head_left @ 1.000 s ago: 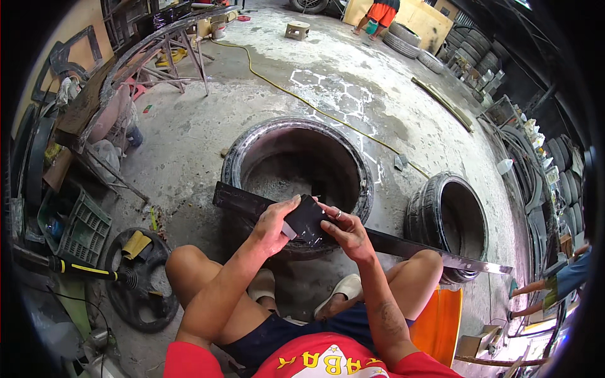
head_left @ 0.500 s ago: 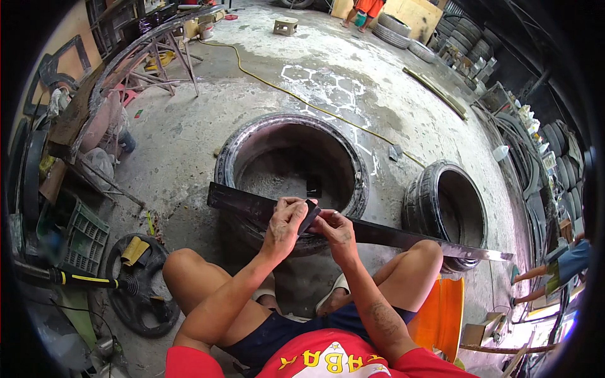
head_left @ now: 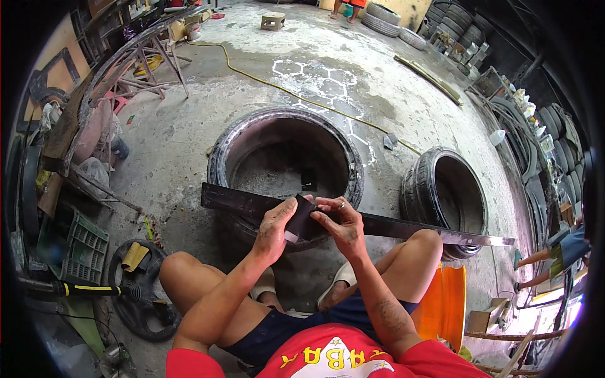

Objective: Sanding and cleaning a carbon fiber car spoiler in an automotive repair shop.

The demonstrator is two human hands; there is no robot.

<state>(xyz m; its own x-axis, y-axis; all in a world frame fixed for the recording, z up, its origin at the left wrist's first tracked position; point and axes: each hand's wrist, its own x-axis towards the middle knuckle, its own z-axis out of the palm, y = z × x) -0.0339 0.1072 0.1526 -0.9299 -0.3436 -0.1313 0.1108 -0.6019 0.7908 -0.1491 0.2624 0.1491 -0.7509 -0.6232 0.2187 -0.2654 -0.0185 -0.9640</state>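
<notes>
Head view: left hand point(head_left: 272, 232) and right hand point(head_left: 344, 225) close together, both gripping the dark flat piece point(head_left: 304, 220) between them, above the long black strip point(head_left: 403, 227) and near side of the big tire point(head_left: 218, 154). I'd keep both thumbs firm, square the edges, avoid twisting. Yellow lettering on red shirt point(head_left: 252, 368); can't make out brand labels elsewhere.

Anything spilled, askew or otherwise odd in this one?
Two things. White hexagonal markings stand out on the grey concrete floor beyond the larger tire; whether spilled or drawn, I cannot tell. A long black strip looks askew, slanting across that tire with its right end past the smaller tire.
</notes>
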